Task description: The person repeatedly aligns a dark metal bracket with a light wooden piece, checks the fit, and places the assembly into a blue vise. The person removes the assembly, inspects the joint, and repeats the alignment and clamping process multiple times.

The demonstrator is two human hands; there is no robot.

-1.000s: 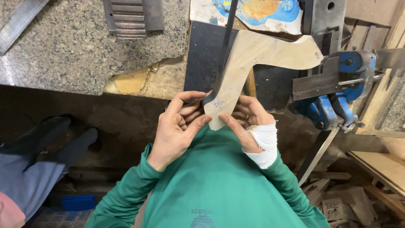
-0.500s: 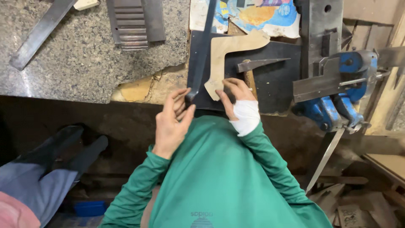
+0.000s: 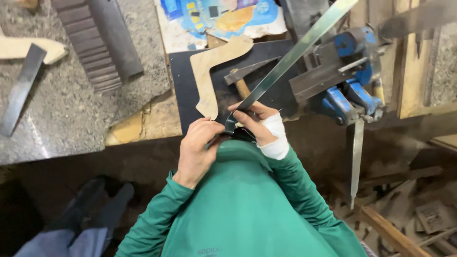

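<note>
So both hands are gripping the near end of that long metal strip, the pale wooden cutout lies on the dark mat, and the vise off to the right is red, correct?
Not quite: the vise is blue, not red, as the head view shows. The rest holds: the left hand and right hand grip the near end of the long metal strip, and the pale wooden cutout lies on the dark mat.

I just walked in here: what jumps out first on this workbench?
A long shiny metal strip slants across the middle, its lower end pinched by both the left hand and the bandaged right hand. Beside it, a pale axe-shaped wooden cutout lies on a black mat, with a blue bench vise to the right.
</note>
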